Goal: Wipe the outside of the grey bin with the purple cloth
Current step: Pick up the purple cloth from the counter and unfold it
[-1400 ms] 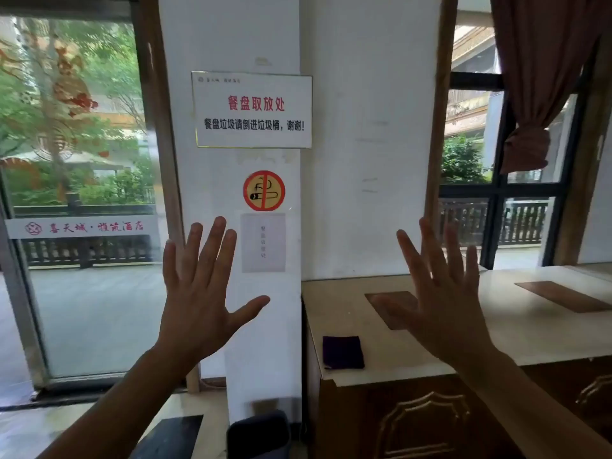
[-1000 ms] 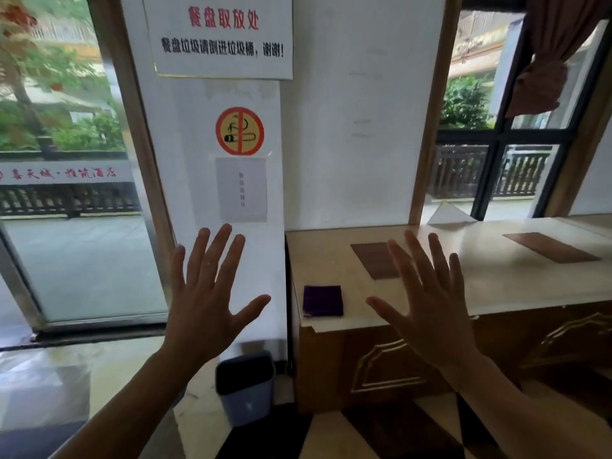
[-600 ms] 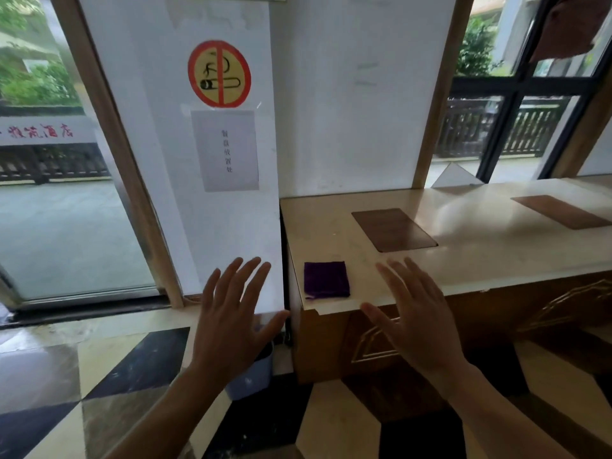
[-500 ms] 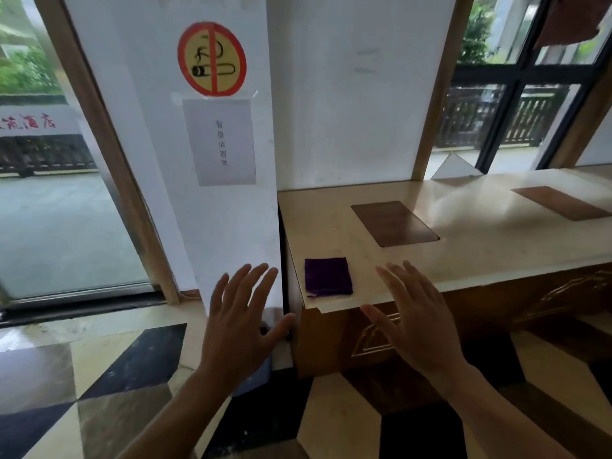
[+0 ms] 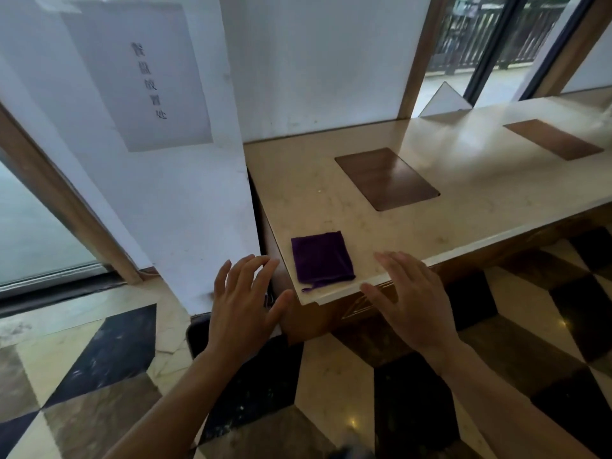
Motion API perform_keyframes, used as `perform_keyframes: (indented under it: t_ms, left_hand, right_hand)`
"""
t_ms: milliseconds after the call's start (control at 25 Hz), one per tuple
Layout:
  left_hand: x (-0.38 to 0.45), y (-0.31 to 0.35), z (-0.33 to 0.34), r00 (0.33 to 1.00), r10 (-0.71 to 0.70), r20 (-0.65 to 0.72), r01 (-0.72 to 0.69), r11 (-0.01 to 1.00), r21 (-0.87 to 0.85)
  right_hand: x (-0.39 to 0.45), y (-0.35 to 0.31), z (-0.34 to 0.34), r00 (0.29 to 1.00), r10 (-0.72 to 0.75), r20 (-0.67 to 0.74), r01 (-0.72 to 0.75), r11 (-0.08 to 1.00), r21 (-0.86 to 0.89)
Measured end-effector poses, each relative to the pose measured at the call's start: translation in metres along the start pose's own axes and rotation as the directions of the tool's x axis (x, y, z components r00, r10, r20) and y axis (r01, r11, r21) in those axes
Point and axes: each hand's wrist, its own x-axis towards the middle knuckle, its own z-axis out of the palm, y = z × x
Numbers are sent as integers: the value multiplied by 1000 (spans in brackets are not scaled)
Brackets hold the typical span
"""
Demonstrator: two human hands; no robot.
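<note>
— Two hands, both mine. What sits furthest left?

— Item one: paper notice (image 5: 139, 77) on the white pillar (image 5: 185, 207), far left. Item two: grey bin (image 5: 196, 336) on the floor at the pillar's foot, mostly hidden behind my left hand (image 5: 243, 309); only a dark edge shows.

— State of that hand?

— Fingers spread, palm down, holding nothing, over the bin.

— Next?

— Item three: purple cloth (image 5: 321, 258), folded square, lying flat on the near left corner of the cream counter (image 5: 463, 193), between my two hands, touched by neither. Item four: my right hand (image 5: 410, 303), fingers spread, empty, hovering at the counter's near edge just right of the cloth.
</note>
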Motion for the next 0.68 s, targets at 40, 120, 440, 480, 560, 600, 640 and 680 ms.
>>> perform_keyframes:
  t_ms: [40,120,440,480,560,600,640,680]
  left_hand:
    - [10,-4,11,1000,0,6,0,1000,-7]
    - [30,-12,34,1000,-10,20,11,1000,-8]
    - [106,-31,112,987,-111,116,103,992,79]
    - [113,-32,122,983,-126,136,115,990,87]
    - [124,-33,138,969,-157,189,143,986,88]
    - [126,-34,144,962,-172,212,157,984,87]
    - [129,-36,151,956,-183,230,167,982,88]
    - [133,-39,158,951,-190,243,171,981,96]
  right_hand:
    - [11,5,8,1000,1,7,-1,1000,6]
    - [34,19,25,1000,-8,28,8,1000,22]
    - [132,77,87,987,-51,152,27,988,155]
    - [140,84,95,983,-54,174,27,988,155]
    - [157,93,111,973,-49,224,10,985,171]
    - [161,96,118,966,-50,252,5,984,177]
    - [166,100,127,958,-53,281,1,983,182]
    - [171,103,135,951,-55,305,-1,984,180]
